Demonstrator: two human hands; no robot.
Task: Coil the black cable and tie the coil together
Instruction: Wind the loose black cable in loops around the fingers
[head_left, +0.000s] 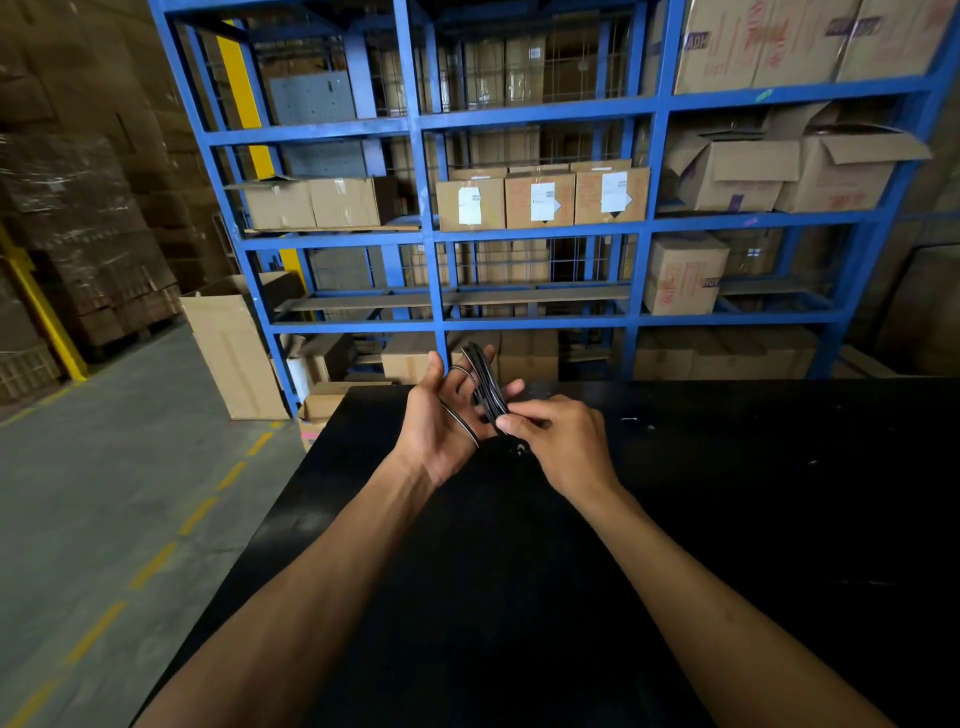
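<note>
The black cable is wound into several loops that stand upright between my two hands, above the far edge of the black table. My left hand is held palm up, fingers spread, with the loops running over its fingers and one strand crossing the palm. My right hand pinches the lower part of the coil between thumb and fingertips. The cable's end hangs below the hands and is hard to make out against the dark tabletop.
A blue steel rack full of cardboard boxes stands just behind the table. More boxes lean on the floor at its left. The grey concrete floor with a yellow dashed line lies left of the table.
</note>
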